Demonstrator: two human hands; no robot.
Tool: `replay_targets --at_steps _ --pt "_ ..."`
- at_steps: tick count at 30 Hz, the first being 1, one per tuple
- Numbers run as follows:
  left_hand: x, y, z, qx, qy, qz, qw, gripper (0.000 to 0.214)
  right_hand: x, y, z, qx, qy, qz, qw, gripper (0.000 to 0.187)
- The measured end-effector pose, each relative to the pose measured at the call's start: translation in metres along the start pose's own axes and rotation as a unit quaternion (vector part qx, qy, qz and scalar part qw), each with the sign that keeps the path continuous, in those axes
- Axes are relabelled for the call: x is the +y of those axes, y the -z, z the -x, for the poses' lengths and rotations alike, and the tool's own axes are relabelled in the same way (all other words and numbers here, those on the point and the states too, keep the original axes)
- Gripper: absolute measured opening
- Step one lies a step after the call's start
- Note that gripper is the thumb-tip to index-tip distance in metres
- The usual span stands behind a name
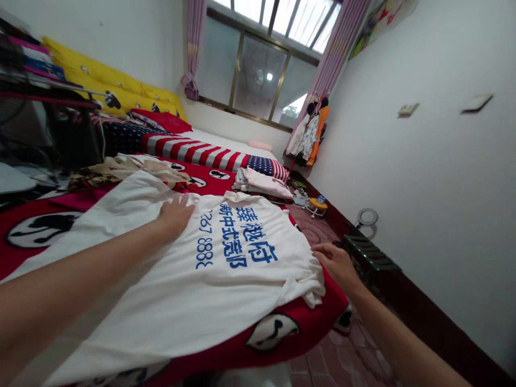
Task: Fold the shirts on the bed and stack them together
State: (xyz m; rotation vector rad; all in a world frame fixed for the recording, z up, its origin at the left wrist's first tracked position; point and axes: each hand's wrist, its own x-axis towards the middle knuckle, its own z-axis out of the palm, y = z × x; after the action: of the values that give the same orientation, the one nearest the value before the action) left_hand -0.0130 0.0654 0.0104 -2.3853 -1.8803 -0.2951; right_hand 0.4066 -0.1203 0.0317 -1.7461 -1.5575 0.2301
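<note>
A white T-shirt (161, 301) with blue printed characters and digits lies spread on a red blanket (290, 344) with black-and-white patches. Its collar points away from me and a sleeve is bunched at the right. My left hand (176, 215) rests flat on the shirt, left of the print, with its fingers stretched out. At the shirt's right edge, near the bunched sleeve, my right hand (336, 263) has thumb and fingers pinched on the fabric. The lower part of the shirt runs towards me under my left forearm.
Folded clothes (264, 184) sit beyond the shirt, and a beige crumpled garment (137, 167) lies at the left. Behind is a bed with a striped, starred cover (197, 153). A yellow stool (318, 204) and a dark green rack (373, 252) stand along the right wall.
</note>
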Motion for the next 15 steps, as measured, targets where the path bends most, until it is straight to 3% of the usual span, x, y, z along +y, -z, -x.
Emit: replay_targets --at_steps 5,9,12,15 --pt "0.003 0.028 0.065 -0.007 -0.133 0.080 0.988 0.038 0.018 0.013 0.012 0.040 -0.008 0.146 0.988 0.029" --pt "-0.003 0.052 0.135 -0.104 -0.188 0.158 0.964 0.034 0.021 0.012 0.015 -0.049 -0.035 0.250 0.966 0.035" --pt "-0.005 0.065 0.175 -0.167 -0.186 0.174 0.953 0.029 0.013 0.003 0.015 -0.108 -0.024 0.221 0.969 0.036" --pt "-0.005 0.066 0.201 -0.179 -0.189 0.170 0.950 0.029 0.001 -0.010 0.013 -0.110 0.002 0.157 0.981 0.028"
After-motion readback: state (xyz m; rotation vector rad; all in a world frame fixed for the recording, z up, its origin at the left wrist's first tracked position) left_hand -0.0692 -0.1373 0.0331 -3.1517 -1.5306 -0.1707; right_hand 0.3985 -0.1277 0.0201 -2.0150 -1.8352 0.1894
